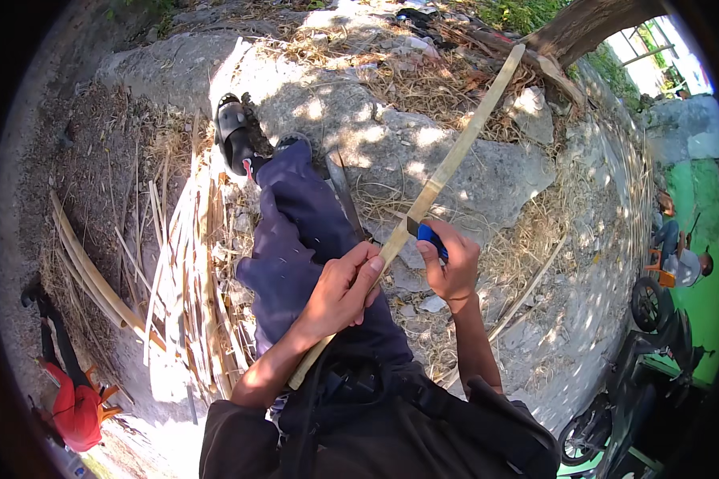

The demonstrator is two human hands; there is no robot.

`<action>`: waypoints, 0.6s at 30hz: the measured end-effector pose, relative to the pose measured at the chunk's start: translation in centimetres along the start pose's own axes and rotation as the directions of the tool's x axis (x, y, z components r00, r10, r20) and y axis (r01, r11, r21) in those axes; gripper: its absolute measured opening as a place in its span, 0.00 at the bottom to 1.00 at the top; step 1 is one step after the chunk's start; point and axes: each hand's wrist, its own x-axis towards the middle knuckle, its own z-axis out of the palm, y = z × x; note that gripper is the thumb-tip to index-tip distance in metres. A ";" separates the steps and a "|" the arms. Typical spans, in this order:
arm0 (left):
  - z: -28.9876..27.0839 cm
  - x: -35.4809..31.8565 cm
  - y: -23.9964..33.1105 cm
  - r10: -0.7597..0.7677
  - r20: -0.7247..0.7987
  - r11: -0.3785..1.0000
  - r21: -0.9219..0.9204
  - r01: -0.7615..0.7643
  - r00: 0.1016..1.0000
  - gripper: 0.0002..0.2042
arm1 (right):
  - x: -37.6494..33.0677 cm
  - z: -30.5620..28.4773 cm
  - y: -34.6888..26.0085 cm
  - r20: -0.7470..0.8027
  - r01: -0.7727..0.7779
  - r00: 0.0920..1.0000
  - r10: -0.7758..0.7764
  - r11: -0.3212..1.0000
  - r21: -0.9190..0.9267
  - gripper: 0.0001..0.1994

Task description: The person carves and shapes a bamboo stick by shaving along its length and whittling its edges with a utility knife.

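Note:
A long, flat bamboo strip (pixel 467 144) slants across my lap, from my waist out toward the upper right. My left hand (pixel 345 289) is closed around its near part, thumb along the top. My right hand (pixel 452 259) grips a blue-handled utility knife (pixel 431 236). Its dark blade end rests against the strip, a short way beyond my left hand; the cutting edge is too small to make out. A node shows as a darker band on the strip past the blade. Beside my leg lies a long blade like a machete (pixel 343 191), its near end hidden.
Many split bamboo strips (pixel 204 295) lie in a pile at left, with curved pieces (pixel 96 271) beyond. Rocks (pixel 471 172) and shavings cover the ground ahead. A tree trunk (pixel 587 28) stands far right. A person in red (pixel 76 407) sits left; another person (pixel 685 263) and motorcycles (pixel 647 367) are right.

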 end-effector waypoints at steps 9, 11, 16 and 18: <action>0.4 0.2 -0.2 0.068 0.046 0.996 0.058 -0.071 0.997 0.14 | 1.9 -1.7 0.3 -0.066 0.046 0.997 -0.047 0.999 -0.011 0.16; 0.2 0.2 -0.1 0.023 0.009 0.999 -0.036 -0.023 1.000 0.15 | 1.3 -1.2 -0.9 0.010 0.084 0.996 -0.084 0.996 -0.024 0.16; 0.0 0.1 -0.2 0.031 -0.006 0.999 -0.034 -0.031 0.999 0.15 | 0.6 -0.5 -1.7 0.081 0.100 0.992 -0.100 0.995 0.001 0.15; 0.0 0.0 -0.1 0.021 -0.006 0.999 -0.038 -0.021 1.000 0.15 | 0.8 -0.5 -1.7 0.074 0.101 0.992 -0.100 0.995 -0.005 0.15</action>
